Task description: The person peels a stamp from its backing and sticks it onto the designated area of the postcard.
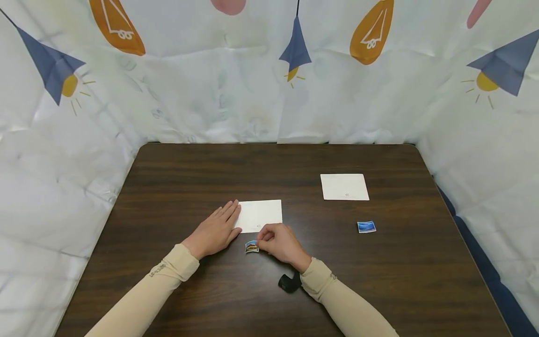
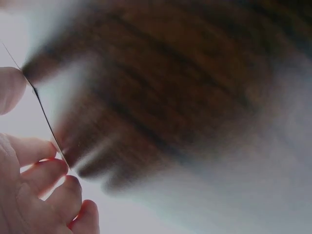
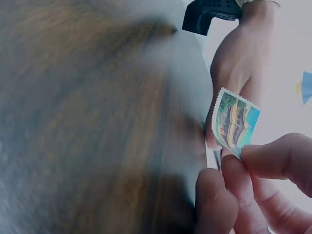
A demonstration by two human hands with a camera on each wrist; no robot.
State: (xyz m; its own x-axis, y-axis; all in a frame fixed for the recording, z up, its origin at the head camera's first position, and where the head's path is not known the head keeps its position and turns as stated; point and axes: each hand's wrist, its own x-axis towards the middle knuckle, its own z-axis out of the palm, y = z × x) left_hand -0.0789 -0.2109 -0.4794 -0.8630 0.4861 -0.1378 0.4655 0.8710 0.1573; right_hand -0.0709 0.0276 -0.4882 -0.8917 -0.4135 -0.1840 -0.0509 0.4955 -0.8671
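Between thumb and forefinger, my right hand pinches the corner of a postage stamp. The stamp has perforated edges and a picture of a tiered building against blue sky. In the head view the stamp hangs just in front of a white card lying on the table. Fairly straight fingers of my left hand rest at the card's left edge, the thumb near its lower left corner. The left wrist view shows the card edge-on against the fingertips.
A second white card lies farther back on the right of the dark wooden table. Nearer, a blue stamp lies on the wood. A black device is at the right wrist. White patterned cloth surrounds the table.
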